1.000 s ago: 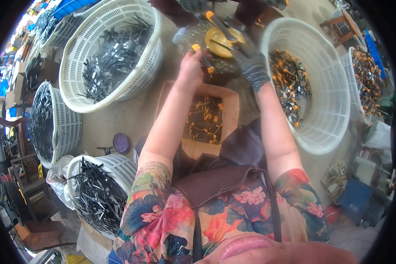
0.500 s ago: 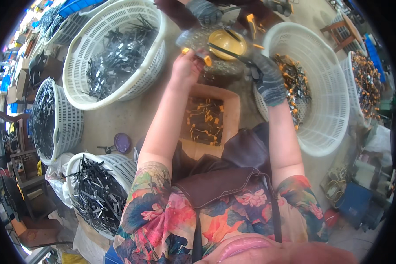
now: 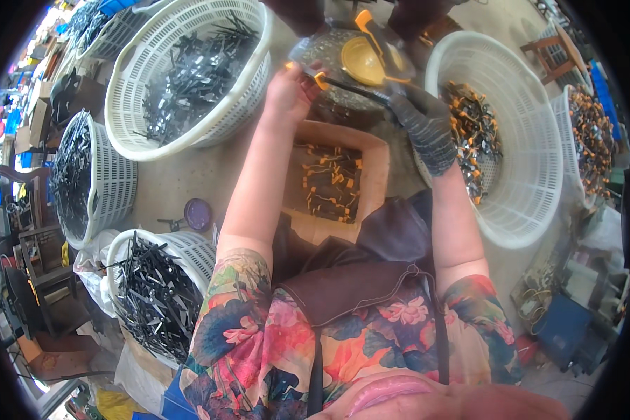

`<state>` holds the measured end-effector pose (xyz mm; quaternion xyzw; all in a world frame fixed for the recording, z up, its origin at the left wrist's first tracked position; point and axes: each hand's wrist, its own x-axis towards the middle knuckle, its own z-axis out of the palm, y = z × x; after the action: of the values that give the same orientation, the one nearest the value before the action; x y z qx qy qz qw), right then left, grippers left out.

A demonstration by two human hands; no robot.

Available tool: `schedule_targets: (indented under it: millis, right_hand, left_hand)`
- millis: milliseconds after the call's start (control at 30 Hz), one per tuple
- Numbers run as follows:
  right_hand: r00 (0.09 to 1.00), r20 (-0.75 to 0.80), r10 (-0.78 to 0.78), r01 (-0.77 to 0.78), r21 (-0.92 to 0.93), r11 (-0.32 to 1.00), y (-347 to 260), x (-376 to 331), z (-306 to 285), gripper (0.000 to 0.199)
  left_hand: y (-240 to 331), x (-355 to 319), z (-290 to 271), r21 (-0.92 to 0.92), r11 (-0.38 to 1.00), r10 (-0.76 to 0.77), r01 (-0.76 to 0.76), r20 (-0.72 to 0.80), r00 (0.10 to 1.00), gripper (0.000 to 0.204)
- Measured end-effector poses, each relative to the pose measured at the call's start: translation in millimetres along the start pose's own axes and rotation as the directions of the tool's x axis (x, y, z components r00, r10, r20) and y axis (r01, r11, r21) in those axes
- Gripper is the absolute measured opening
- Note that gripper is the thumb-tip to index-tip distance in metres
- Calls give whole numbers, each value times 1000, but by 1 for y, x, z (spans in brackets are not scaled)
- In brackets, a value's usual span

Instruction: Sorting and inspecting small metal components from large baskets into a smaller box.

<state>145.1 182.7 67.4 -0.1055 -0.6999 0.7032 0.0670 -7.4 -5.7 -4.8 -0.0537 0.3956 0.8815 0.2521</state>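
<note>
My bare left hand (image 3: pixel 291 96) is closed, fingertips pinching a small orange-ended piece (image 3: pixel 320 81). Opposite it, my right hand (image 3: pixel 428 133), in a dark grey glove, is wrapped round a long, thin black tool (image 3: pixel 357 89). The tool's far end meets the orange-ended piece, or lies just over it; I cannot tell which. Behind the tool sits a yellow bowl (image 3: pixel 361 61) on a round grey surface (image 3: pixel 334 100). An orange-and-black piece (image 3: pixel 371 33) stands up in front of the bowl; what supports it is hidden.
Between my forearms is a cardboard box (image 3: pixel 374 168) with orange-and-black pieces. White baskets with dark strips stand at left (image 3: pixel 119 126), (image 3: pixel 115 192) and lower left (image 3: pixel 192 255); one at right (image 3: pixel 525 175) holds orange-and-black pieces. A person's legs (image 3: pixel 294 15) are at the far side.
The black tool's end has come down and left to the piece at my left fingertips. The other person's gloved hand has left view. The orange-and-black piece by the bowl has shifted left.
</note>
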Motion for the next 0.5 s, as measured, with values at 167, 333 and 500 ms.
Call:
schedule_targets:
  millis: [167,333,500]
  right_hand:
    - [1000,-1,3,-3,-109,994,1,1,3,30]
    - [994,36,-107,113,-293,950,4,3,6,29]
    - [949,11,-314,295,-378,878,13,8,10,23]
  left_hand:
    - [0,-5,3,61,998,24,-23,-25,999,18]
    - [-11,-18,24,157,986,72,-60,-72,995,17]
    - [-42,-40,48,134,991,-1,23,-163,987,25]
